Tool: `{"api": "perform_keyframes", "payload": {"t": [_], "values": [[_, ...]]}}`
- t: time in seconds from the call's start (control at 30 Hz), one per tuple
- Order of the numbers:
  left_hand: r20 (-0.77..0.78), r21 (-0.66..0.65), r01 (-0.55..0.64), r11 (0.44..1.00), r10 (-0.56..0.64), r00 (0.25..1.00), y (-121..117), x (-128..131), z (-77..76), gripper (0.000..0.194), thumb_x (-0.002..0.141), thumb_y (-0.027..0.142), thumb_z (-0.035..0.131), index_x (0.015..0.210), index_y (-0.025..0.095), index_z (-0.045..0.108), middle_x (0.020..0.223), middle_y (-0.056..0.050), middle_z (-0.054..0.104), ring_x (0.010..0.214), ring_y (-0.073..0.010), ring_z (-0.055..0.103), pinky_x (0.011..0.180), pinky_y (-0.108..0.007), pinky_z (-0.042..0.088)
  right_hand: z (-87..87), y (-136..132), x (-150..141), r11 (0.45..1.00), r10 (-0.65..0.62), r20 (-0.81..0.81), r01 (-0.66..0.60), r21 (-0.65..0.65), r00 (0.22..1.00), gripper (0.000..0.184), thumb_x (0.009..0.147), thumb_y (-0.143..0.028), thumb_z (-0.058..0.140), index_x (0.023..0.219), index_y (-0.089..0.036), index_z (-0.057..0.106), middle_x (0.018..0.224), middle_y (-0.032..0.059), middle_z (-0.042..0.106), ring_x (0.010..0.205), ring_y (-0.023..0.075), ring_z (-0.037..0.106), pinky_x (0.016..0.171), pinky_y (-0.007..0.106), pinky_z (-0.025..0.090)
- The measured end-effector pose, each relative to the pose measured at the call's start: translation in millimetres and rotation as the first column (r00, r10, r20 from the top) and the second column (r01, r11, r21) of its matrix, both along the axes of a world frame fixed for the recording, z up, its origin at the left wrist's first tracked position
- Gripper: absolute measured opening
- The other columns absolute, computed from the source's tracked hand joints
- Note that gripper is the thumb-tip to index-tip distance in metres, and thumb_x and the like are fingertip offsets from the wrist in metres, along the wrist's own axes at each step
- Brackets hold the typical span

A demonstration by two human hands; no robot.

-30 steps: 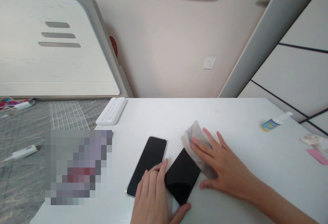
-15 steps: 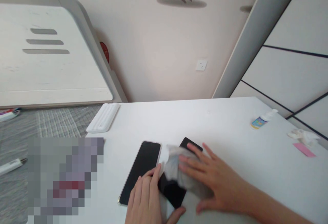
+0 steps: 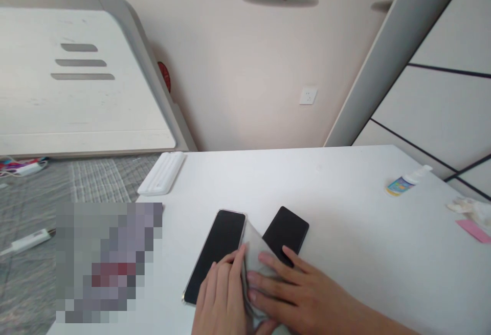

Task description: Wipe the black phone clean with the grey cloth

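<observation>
A smaller black smartphone (image 3: 288, 228) lies slanted on the white table, its lower part hidden under a thin grey cloth (image 3: 255, 250) and my hands. My right hand (image 3: 307, 291) presses the cloth onto the phone, fingers fairly straight and slightly apart. Along the phone's lower left side run the fingers of my left hand (image 3: 222, 294), while its thumb reaches round to the near right, bracing the phone. Just left of it lies a larger smartphone (image 3: 218, 245) in a clear case, screen dark; my left fingers overlap its lower right edge.
A white slotted case (image 3: 161, 174) sits at the table's far left corner. To the right are a spray bottle (image 3: 406, 181), crumpled tissue (image 3: 479, 212) and a pink slip (image 3: 473, 230). A blurred-out patch (image 3: 111, 263) covers the left edge, beside a grey bedcover (image 3: 23, 212).
My right hand has drawn the cloth down and left along the phone, uncovering more of its upper end. My left hand stays by the phone's side. The whole view has shifted slightly.
</observation>
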State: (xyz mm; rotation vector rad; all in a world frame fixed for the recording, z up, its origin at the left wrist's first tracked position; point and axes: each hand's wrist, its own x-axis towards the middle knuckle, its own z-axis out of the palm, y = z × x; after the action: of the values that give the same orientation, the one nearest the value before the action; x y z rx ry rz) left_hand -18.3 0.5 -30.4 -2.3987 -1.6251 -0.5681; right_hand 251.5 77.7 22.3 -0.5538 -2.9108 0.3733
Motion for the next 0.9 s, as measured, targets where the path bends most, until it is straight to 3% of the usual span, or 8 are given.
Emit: {"api": "perform_keyframes", "payload": {"t": [0.03, 0.17, 0.3, 0.33, 0.47, 0.63, 0.8, 0.9], "values": [[0.001, -0.004, -0.003, 1.0, 0.003, 1.0, 0, 0, 0.3, 0.107, 0.087, 0.078, 0.066, 0.16, 0.006, 0.033, 0.13, -0.02, 0.069, 0.114, -0.0352, 0.071, 0.093, -0.046, 0.061, 0.3, 0, 0, 1.0, 0.004, 0.026, -0.004, -0.014, 1.0, 0.065, 0.113, -0.051, 0.044, 0.17, -0.034, 0.022, 0.173, -0.007, 0.032, 0.166, 0.02, 0.008, 0.136, 0.051, 0.009], [0.018, -0.056, -0.027, 0.998, 0.028, 0.999, 0, 1, 0.3, 0.111, 0.085, 0.075, 0.071, 0.162, 0.007, 0.03, 0.133, -0.02, 0.067, 0.118, -0.0362, 0.069, 0.095, -0.047, 0.061, 3.0, 2, 3, 0.95, -0.312, 0.032, 0.312, 0.015, 0.949, 0.091, 0.097, -0.078, 0.057, 0.168, -0.026, 0.034, 0.17, 0.0061, 0.038, 0.165, 0.0408, 0.005, 0.129, 0.074, 0.01], [0.005, 0.001, -0.004, 1.0, 0.004, 1.0, 0, 2, -1.0, 0.109, 0.088, 0.076, 0.066, 0.162, 0.005, 0.03, 0.133, -0.021, 0.068, 0.116, -0.0356, 0.07, 0.094, -0.047, 0.061, -0.4, -1, 3, 0.998, 0.001, -0.021, 0.0, 0.065, 1.0, 0.063, 0.112, -0.047, 0.05, 0.169, -0.029, 0.03, 0.167, -0.0027, 0.044, 0.165, 0.0204, 0.018, 0.135, 0.047, 0.016], [0.004, 0.002, -0.008, 1.0, 0.008, 1.0, 0, 1, -1.2, 0.109, 0.087, 0.076, 0.067, 0.161, 0.005, 0.03, 0.133, -0.02, 0.068, 0.116, -0.0355, 0.07, 0.094, -0.047, 0.061, -1.0, 0, 5, 0.998, -0.009, 0.005, 0.009, 0.061, 1.0, 0.063, 0.112, -0.049, 0.05, 0.169, -0.03, 0.03, 0.168, -0.0042, 0.042, 0.165, 0.0213, 0.018, 0.135, 0.049, 0.016], [0.014, -0.042, -0.035, 0.999, 0.035, 0.999, 0, 1, -1.4, 0.115, 0.08, 0.074, 0.077, 0.162, 0.007, 0.03, 0.132, -0.019, 0.068, 0.116, -0.0357, 0.07, 0.094, -0.045, 0.062, -1.5, 7, 15, 0.938, -0.326, 0.007, 0.323, 0.124, 0.945, 0.088, 0.1, -0.076, 0.054, 0.168, -0.024, 0.035, 0.169, 0.0061, 0.04, 0.164, 0.0428, 0.014, 0.128, 0.075, 0.015], [0.002, 0.02, -0.009, 1.0, 0.009, 1.0, 1, -1, -3.6, 0.112, 0.083, 0.079, 0.069, 0.16, 0.006, 0.033, 0.13, -0.02, 0.07, 0.113, -0.0361, 0.072, 0.091, -0.046, 0.064, -4.4, -4, 14, 0.989, -0.021, -0.01, 0.022, 0.143, 1.0, 0.072, 0.109, -0.054, 0.053, 0.169, -0.024, 0.029, 0.167, 0.0007, 0.045, 0.163, 0.0225, 0.025, 0.134, 0.045, 0.023], [-0.003, -0.009, -0.012, 1.0, 0.012, 1.0, 1, -2, -1.5, 0.11, 0.084, 0.076, 0.071, 0.16, 0.005, 0.034, 0.131, -0.021, 0.069, 0.115, -0.0359, 0.072, 0.092, -0.046, 0.064, 1.1, -2, 22, 0.945, -0.24, -0.03, 0.241, 0.222, 0.97, 0.081, 0.103, -0.066, 0.058, 0.165, -0.018, 0.039, 0.166, 0.0068, 0.046, 0.165, 0.0333, 0.014, 0.134, 0.059, 0.013], [-0.012, 0.04, 0.029, 0.999, -0.028, 1.0, 4, -2, 0.6, 0.103, 0.088, 0.078, 0.064, 0.155, 0.003, 0.04, 0.128, -0.022, 0.071, 0.111, -0.0344, 0.074, 0.09, -0.045, 0.065, 3.1, -6, 22, 0.97, -0.041, -0.031, 0.047, 0.239, 0.999, 0.064, 0.109, -0.049, 0.057, 0.164, -0.021, 0.042, 0.161, 0.0009, 0.053, 0.162, 0.0214, 0.027, 0.135, 0.043, 0.02]]}}
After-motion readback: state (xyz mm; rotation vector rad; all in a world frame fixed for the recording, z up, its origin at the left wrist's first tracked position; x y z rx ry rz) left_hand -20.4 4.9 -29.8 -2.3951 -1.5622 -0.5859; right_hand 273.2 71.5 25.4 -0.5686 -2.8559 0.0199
